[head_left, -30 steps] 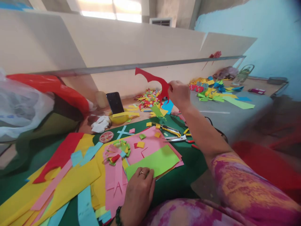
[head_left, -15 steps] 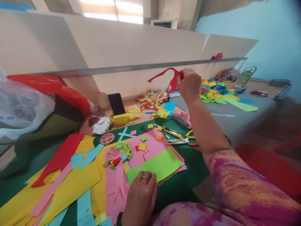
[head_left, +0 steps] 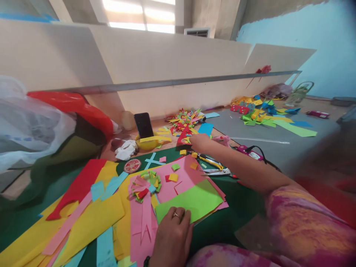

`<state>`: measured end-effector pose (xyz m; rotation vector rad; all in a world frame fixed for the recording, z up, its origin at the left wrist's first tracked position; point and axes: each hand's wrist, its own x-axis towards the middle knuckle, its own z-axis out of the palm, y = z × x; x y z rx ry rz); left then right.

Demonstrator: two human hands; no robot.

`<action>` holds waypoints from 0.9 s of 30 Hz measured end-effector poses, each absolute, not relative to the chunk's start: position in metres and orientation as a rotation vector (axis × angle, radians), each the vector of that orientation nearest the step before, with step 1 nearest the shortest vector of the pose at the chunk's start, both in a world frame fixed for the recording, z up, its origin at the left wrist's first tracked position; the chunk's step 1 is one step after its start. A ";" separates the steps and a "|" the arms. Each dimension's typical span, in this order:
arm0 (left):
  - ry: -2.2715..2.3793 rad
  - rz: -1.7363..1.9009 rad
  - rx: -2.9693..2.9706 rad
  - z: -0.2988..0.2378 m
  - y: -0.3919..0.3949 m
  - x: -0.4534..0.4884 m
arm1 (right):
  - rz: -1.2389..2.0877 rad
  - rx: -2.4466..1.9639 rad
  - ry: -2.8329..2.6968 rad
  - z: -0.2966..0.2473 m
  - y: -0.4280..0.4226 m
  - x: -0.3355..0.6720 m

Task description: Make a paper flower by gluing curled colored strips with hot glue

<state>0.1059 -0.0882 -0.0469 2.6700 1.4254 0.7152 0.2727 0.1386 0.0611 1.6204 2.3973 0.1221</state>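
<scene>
My left hand (head_left: pixel 174 231) rests at the near edge of a green paper sheet (head_left: pixel 191 202), its bent fingers pressed together on it. Pink sheets (head_left: pixel 185 165) lie beneath. My right hand (head_left: pixel 201 144) reaches to the back of the table, fingers closed at a cut red paper scrap (head_left: pixel 183 134); its fingertips are partly hidden. Just behind is a heap of coloured paper strips (head_left: pixel 187 118). A paper rosette with pink tails (head_left: pixel 145 189) lies left of the green sheet. Small folded paper squares (head_left: pixel 173 178) are scattered on the pink.
Scissors (head_left: pixel 219 172) and a yellow cutter (head_left: pixel 210 161) lie under my right forearm, near a pink glue gun (head_left: pixel 221 140). A phone (head_left: pixel 144 125) leans behind a tape roll (head_left: pixel 132 165). Yellow paper (head_left: pixel 94 218) and plastic bags (head_left: pixel 36 122) are at left.
My right hand has come down from the air with the red scrap, to the strip heap at the back. My left hand stays on the green sheet. The view has shifted slightly.
</scene>
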 end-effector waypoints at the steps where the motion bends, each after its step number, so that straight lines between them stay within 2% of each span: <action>1: 1.427 0.718 2.672 -0.046 -0.088 0.107 | 0.108 1.583 2.409 0.059 0.129 0.272; 7: 1.454 0.730 2.663 -0.036 -0.090 0.112 | -0.012 1.163 2.497 0.055 0.063 0.281; 10: 1.479 0.695 2.633 -0.031 -0.091 0.114 | -0.030 1.096 2.575 0.044 0.036 0.300; 15: 1.515 0.657 2.594 -0.036 -0.092 0.113 | 0.124 1.326 2.853 0.004 0.003 0.337; 20: 1.517 0.804 2.734 -0.056 -0.088 0.109 | -0.110 1.650 2.715 -0.026 -0.022 0.355; 27: 1.573 0.704 2.710 -0.050 -0.091 0.113 | -0.282 1.664 2.825 -0.009 -0.025 0.355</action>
